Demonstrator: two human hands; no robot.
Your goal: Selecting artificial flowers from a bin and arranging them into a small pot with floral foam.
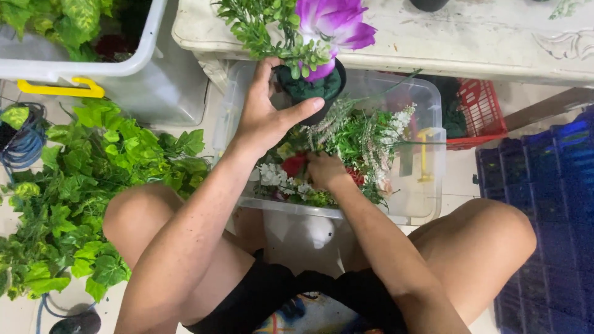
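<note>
Bare knees and black shorts [272, 291] sit closest to my view, with both forearms running forward from them.

Left hand [265, 117]: raised over the near left corner of a clear plastic storage bin [427, 192]; fingers curled and thumb spread, clamped on a small round black pot [315, 93]. Pot is held upright just above the bin, in front of the edge of the worn white tabletop [470, 37]. It carries dark green foam, a purple and white artificial flower [334, 21] and sprigs of small-leaved green plastic foliage [257, 25].

Right hand [327, 172]: lowered into the bin, knuckles up, fingers buried among the stems; I cannot tell whether they are closed on anything.

Bin contents: mixed artificial flowers [346, 142] in white, red and green, piled loosely, touching the right hand.

Left of my legs: heap of broad-leaved green artificial vine [80, 185] on the tiled floor, with a coil of blue cord [21, 145] beside it.

Upper left: second clear tub with yellow handle [62, 89], holding more greenery.

Right side: red plastic basket [479, 111] under the tabletop; dark blue plastic crate [544, 204] near my right knee.
</note>
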